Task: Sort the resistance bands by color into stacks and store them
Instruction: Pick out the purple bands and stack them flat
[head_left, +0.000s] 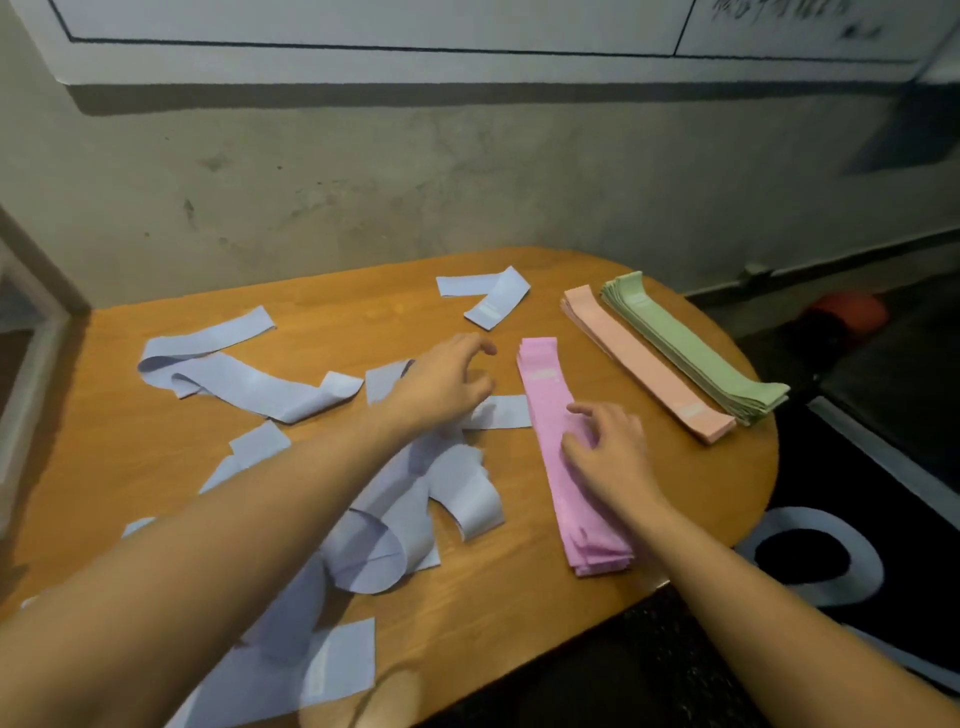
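Observation:
Several loose lavender bands lie scattered over the left and middle of the wooden table. A pink stack lies lengthwise right of centre. A peach stack and a green stack lie side by side at the far right. My left hand hovers over the lavender bands in the middle, fingers loosely curled, holding nothing that I can see. My right hand rests on the pink stack with its fingers spread.
A grey concrete wall rises just behind the table. The table's rounded right edge drops to a dark floor with a white ring-shaped object. A folded lavender band lies alone near the far edge.

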